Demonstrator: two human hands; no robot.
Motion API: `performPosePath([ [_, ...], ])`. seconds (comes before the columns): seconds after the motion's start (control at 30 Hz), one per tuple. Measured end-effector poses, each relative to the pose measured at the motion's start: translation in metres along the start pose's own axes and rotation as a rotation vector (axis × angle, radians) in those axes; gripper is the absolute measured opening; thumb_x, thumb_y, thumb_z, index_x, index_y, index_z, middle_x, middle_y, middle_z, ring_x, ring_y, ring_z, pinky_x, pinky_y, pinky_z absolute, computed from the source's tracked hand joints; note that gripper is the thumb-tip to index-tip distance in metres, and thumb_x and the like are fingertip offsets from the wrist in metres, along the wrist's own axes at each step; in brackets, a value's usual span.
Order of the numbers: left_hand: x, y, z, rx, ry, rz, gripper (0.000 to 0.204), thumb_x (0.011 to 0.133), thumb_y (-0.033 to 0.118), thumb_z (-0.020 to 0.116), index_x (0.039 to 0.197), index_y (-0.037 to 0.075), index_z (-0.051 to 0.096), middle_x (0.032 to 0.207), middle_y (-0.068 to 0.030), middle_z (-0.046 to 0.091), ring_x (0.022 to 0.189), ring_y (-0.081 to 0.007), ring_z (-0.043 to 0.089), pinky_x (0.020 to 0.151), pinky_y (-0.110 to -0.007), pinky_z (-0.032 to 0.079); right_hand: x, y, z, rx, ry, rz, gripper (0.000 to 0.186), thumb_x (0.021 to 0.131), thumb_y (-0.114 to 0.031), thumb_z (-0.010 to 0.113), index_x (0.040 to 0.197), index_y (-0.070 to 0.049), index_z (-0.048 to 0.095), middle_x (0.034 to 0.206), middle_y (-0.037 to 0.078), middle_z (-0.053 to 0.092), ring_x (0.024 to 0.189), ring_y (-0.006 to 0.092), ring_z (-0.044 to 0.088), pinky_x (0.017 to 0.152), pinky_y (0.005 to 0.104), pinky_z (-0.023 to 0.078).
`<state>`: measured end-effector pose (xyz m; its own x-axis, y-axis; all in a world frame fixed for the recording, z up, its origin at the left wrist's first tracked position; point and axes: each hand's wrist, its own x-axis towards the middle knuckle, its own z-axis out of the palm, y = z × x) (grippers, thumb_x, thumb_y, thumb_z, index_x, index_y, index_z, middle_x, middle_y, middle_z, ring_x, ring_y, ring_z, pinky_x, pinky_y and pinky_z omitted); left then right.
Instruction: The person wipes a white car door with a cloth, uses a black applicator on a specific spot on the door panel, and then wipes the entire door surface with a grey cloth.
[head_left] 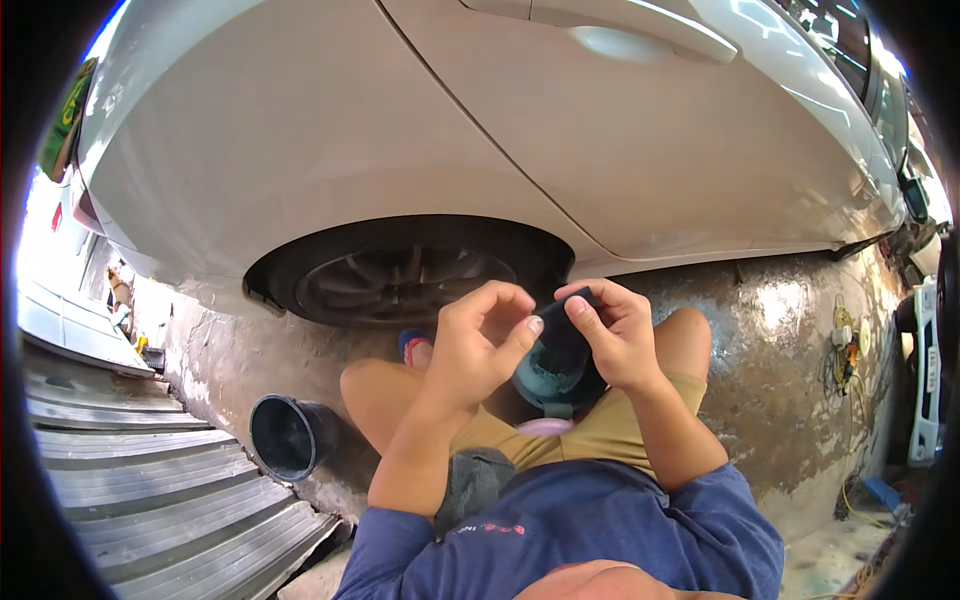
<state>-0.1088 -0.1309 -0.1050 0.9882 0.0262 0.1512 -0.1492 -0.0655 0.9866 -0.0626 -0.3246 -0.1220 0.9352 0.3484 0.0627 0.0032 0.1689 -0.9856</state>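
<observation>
My right hand (615, 335) grips a thin dark sheet or pad (560, 335) between thumb and fingers. My left hand (485, 345) has curled fingers, its thumb tip at the sheet's left edge; what they hold is unclear. Both hands are above a teal container (545, 385) between my bent knees, with a pinkish item (545, 426) below it. A grey cloth (470, 485) lies on my left thigh. The white car's panel (320, 130) and dark-rimmed wheel (400, 280) are just in front.
A black bucket (281, 440) stands on the wet concrete floor (760, 420) to my left, beside corrugated metal sheets (140, 460). Cords and a yellow-orange tool (848, 350) are at the right, near a white loose car part (925, 370). Another white vehicle (60, 305) shows far left.
</observation>
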Motion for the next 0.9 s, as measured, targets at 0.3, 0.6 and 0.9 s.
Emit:
performPosePath([
  [0.3, 0.022, 0.006, 0.010, 0.014, 0.010, -0.005, 0.010, 0.092, 0.004, 0.076, 0.099, -0.001, 0.071, 0.088, -0.0040, 0.073, 0.081, -0.0099, 0.068, 0.076, -0.026, 0.054, 0.014, -0.010, -0.004, 0.102, 0.097, -0.050, 0.015, 0.098, -0.006, 0.072, 0.107, 0.005, 0.072, 0.097, 0.004, 0.073, 0.087, 0.0082, 0.065, 0.077, 0.0217, 0.051],
  [0.6, 0.053, 0.027, 0.012, 0.059, -0.170, 0.173, 0.013, 0.094, 0.009, 0.075, 0.099, -0.002, 0.069, 0.084, -0.0042, 0.071, 0.078, -0.0107, 0.066, 0.072, -0.026, 0.053, 0.025, -0.052, -0.016, -0.495, 0.076, -0.374, 0.008, 0.094, -0.007, 0.072, 0.089, 0.000, 0.072, 0.088, 0.003, 0.069, 0.084, 0.0102, 0.062, 0.077, 0.0269, 0.049],
  [0.9, 0.072, 0.014, 0.008, 0.152, 0.270, 0.689, 0.013, 0.087, -0.001, 0.073, 0.098, 0.004, 0.069, 0.093, -0.0078, 0.064, 0.083, -0.0181, 0.061, 0.073, -0.028, 0.049, 0.046, -0.047, 0.027, 0.191, -0.013, -0.079, 0.039, 0.091, -0.010, 0.080, 0.124, -0.001, 0.062, 0.117, 0.009, 0.067, 0.106, 0.0151, 0.066, 0.092, 0.0306, 0.054],
])
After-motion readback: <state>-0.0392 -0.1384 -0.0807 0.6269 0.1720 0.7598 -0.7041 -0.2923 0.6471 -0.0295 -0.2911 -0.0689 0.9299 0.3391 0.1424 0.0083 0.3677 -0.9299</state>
